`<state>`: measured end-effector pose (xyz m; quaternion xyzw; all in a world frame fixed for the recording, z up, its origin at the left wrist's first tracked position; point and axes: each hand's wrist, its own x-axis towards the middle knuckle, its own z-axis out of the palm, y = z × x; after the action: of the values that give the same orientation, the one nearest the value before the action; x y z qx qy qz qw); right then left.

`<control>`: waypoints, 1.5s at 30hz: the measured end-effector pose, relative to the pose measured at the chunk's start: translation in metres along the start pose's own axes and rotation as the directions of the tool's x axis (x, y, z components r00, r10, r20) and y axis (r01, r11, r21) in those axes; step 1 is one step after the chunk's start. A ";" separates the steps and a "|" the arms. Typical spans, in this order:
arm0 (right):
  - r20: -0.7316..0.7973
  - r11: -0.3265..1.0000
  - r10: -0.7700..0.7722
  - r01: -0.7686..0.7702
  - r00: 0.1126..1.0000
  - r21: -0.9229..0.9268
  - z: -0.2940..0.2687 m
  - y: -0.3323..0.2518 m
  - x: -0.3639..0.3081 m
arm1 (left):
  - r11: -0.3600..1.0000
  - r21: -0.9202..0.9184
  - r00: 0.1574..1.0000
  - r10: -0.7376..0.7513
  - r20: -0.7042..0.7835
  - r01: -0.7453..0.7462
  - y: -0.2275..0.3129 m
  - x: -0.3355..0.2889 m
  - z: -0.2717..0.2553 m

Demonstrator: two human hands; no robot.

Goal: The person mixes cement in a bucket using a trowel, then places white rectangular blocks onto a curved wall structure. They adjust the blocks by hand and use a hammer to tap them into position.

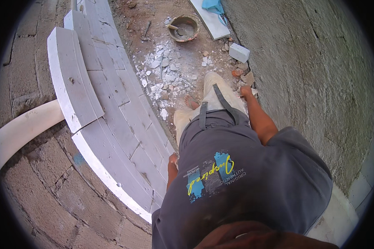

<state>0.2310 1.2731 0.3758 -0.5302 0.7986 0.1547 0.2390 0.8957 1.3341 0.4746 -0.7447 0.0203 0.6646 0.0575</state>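
Note:
My right hand [246, 91] hangs beside my right thigh, close to broken brick and stone pieces [247, 78] along the rendered wall. Its fingers look curled in; what is inside them, if anything, is hidden. By my left hip, my left hand [173, 160] is close against the white block wall [139, 120]. My grey shirt and my body cover much of that hand, so its fingers cannot be made out. Along the top of the block wall lies a loose long white block [72, 76].
Ahead on the dirt floor stands a mortar bowl [184, 28] with a handled tool in it. White rubble [164, 68] litters the ground before my bare foot [191, 102]. A small white block [239, 52] and a white slab [214, 18] lie by the right wall [307, 83].

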 end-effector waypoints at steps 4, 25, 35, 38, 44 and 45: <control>-0.015 0.999 0.009 -0.009 1.000 0.048 0.003 -0.009 0.027 | 0.999 -0.007 0.999 0.035 -0.016 -0.035 0.071 -0.027 0.008; 0.175 0.431 0.606 -0.505 0.776 0.747 -0.120 0.008 0.091 | 0.431 0.803 0.886 0.395 0.242 -0.411 0.662 -0.132 0.285; 0.479 -0.005 0.676 -0.647 0.560 0.763 -0.087 -0.188 -0.014 | -0.535 0.046 -0.097 0.236 0.967 -0.843 0.821 -0.409 0.672; 0.308 0.049 0.853 -0.652 0.422 0.757 -0.098 -0.257 -0.003 | -0.243 -0.627 -0.583 -0.235 0.778 -0.740 0.805 -0.557 0.751; 0.527 -0.472 0.850 -0.454 -0.006 0.756 -0.132 -0.298 0.021 | -0.125 -0.933 -0.803 -0.480 0.354 -0.337 0.745 -0.694 0.793; 0.608 -0.576 0.794 -0.327 -0.003 0.749 -0.138 -0.297 0.018 | -0.101 -0.943 -0.785 -0.530 0.322 -0.318 0.729 -0.694 0.790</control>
<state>0.4686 1.0738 0.4837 0.4281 0.8268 -0.3391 0.1346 -0.0426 0.6674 1.0340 -0.5332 -0.6709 -0.4753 0.1994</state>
